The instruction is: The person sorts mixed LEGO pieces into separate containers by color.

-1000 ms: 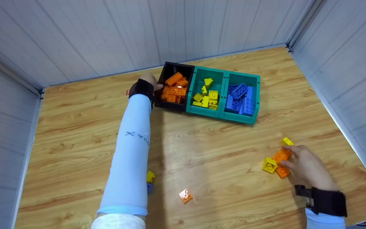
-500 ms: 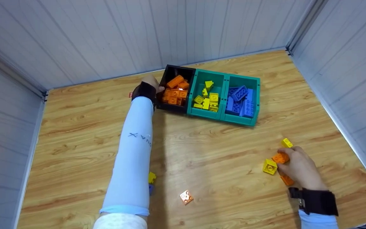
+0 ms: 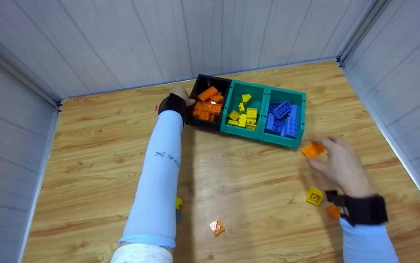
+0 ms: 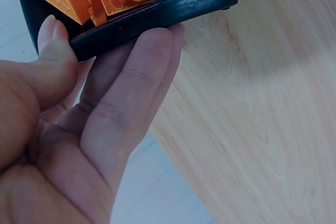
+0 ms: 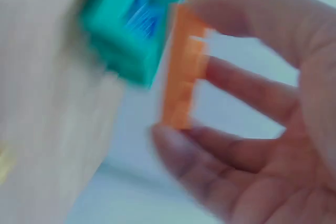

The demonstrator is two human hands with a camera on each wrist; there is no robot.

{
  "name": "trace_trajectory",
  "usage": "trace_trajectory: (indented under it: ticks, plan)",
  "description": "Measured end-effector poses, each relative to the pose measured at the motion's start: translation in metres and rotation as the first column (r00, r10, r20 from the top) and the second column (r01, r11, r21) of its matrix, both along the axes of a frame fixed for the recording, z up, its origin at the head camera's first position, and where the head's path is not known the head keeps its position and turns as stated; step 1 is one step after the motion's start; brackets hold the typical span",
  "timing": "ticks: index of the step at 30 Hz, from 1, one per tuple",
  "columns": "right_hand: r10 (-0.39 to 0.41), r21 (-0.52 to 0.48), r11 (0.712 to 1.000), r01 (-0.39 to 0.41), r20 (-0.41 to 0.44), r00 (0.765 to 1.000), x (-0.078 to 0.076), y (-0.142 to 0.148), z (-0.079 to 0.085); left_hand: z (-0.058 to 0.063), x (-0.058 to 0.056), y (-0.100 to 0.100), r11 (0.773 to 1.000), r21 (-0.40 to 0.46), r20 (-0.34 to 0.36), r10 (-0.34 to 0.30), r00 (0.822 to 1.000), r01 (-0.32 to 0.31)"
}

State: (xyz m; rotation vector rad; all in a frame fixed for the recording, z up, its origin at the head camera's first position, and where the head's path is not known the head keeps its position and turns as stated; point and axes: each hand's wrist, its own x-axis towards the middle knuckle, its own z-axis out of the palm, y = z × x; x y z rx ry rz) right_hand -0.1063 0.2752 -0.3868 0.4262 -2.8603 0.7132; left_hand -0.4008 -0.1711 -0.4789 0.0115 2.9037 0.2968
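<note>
My right hand [image 3: 345,166] pinches an orange toy brick [image 3: 312,149] between thumb and fingertips, close to the front right corner of the blue bricks' bin. In the right wrist view, that brick [image 5: 182,69] is gripped by its two ends. My left hand [image 3: 181,95] grips the side wall of the black bin [image 3: 204,126], which holds several orange bricks [image 3: 206,107]. In the left wrist view, the thumb [image 4: 56,51] hooks over the bin's rim and the fingers [image 4: 126,87] lie along the outside.
Joined teal bins hold yellow bricks [image 3: 242,120] and blue bricks [image 3: 282,118]. On the wooden table lie a yellow brick [image 3: 315,196], an orange brick [image 3: 333,212] beside the right wrist, and a flat orange brick [image 3: 217,227]. Another yellow brick [image 3: 179,203] shows beside the left sleeve. Panel walls [image 3: 166,36] surround the table.
My right hand has picked up an orange brick from the loose group and carried it up and left toward the bins. My left hand keeps its hold on the black bin.
</note>
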Motion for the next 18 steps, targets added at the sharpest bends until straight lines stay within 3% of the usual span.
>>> trace_trajectory:
  ticks: [3,4,6,7,11,14,16,18]
  plan:
    - [0.138,-0.013,0.99,-0.143,-0.187,0.973,-0.036,-0.035,0.009,-0.044,-0.034,-0.014,0.996,-0.087,-0.069,-0.033,0.997,0.027]
    - [0.187,-0.012,0.981,-0.195,-0.222,0.957,-0.048,-0.048,0.011,-0.041,-0.032,-0.012,0.997,-0.077,-0.055,-0.012,0.998,0.008]
    - [0.286,-0.004,0.955,-0.296,-0.245,0.926,-0.073,-0.075,0.014,-0.015,-0.011,-0.003,0.998,-0.061,0.006,0.01,1.0,-0.01]
    - [0.329,-0.002,0.941,-0.339,-0.235,0.914,-0.084,-0.089,0.015,0.002,0.006,0.004,0.998,-0.06,-0.012,0.017,1.0,-0.018]
    - [0.443,0.047,0.896,-0.441,-0.135,0.886,-0.123,-0.135,0.016,0.068,0.061,0.03,0.998,0.004,0.074,0.058,0.996,-0.058]
    - [0.458,0.09,0.886,-0.455,-0.024,0.888,-0.145,-0.161,0.013,0.083,0.076,0.039,0.995,0.053,0.08,0.081,0.994,-0.085]
    - [0.45,0.118,0.885,-0.451,0.034,0.892,-0.156,-0.172,0.008,0.079,0.077,0.041,0.995,0.061,0.041,0.077,0.996,-0.08]
    - [0.443,0.143,0.882,-0.449,0.074,0.893,-0.166,-0.181,0.003,0.074,0.072,0.042,0.995,0.062,0.046,0.08,0.996,-0.083]
